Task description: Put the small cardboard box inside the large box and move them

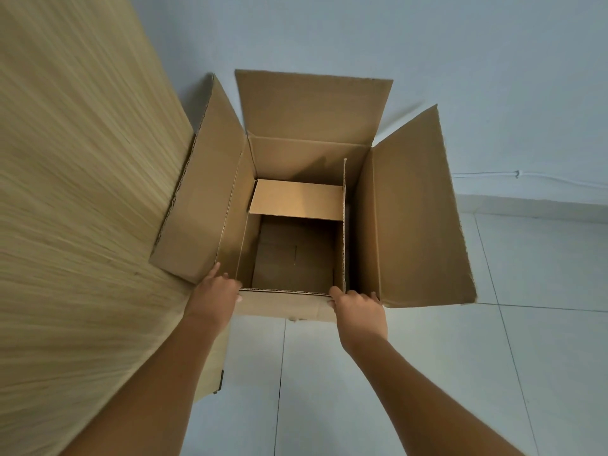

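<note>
The large cardboard box [418, 218] is in the middle of the view with its left, far and right flaps spread open. Inside it stands the small cardboard box [296, 199], also open; one flap tilts over its far side and another stands upright along its right side. My left hand [215, 297] grips the large box's near left corner. At the near right corner, my right hand [358, 307] curls its fingers over the rim. The near flap hangs down outside between my hands. Whether the box rests on the floor cannot be told.
A light wooden panel or tabletop [65, 192] fills the left side, and the box's left flap lies against it. White floor tiles [411, 373] stretch below and to the right. A pale wall with a thin white cable [516, 174] stands behind the box.
</note>
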`<move>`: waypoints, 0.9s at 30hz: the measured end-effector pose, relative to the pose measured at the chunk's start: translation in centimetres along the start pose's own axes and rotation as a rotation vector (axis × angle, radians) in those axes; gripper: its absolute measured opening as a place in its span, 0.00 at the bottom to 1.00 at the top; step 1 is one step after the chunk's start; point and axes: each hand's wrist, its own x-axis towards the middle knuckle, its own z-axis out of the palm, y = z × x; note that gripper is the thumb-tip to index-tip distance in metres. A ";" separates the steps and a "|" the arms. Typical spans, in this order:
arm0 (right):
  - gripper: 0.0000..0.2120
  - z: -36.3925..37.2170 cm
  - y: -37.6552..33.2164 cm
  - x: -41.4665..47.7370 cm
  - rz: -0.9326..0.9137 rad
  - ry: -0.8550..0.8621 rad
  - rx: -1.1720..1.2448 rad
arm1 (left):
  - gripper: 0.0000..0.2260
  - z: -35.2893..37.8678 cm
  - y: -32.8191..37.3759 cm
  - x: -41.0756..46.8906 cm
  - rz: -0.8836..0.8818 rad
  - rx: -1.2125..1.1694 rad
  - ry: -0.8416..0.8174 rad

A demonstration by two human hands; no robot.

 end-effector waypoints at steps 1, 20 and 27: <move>0.16 0.1 0.0 -0.1 0.004 0.003 -0.003 | 0.13 0.2 0.1 -0.2 0.013 0.037 0.026; 0.23 1.2 -1.1 -0.8 -0.018 -0.011 -0.154 | 0.30 3.6 0.0 -2.3 0.074 -0.050 0.173; 0.26 0.7 -0.9 -1.9 -0.022 -0.047 -0.084 | 0.29 1.5 0.8 -3.3 0.064 -0.007 0.070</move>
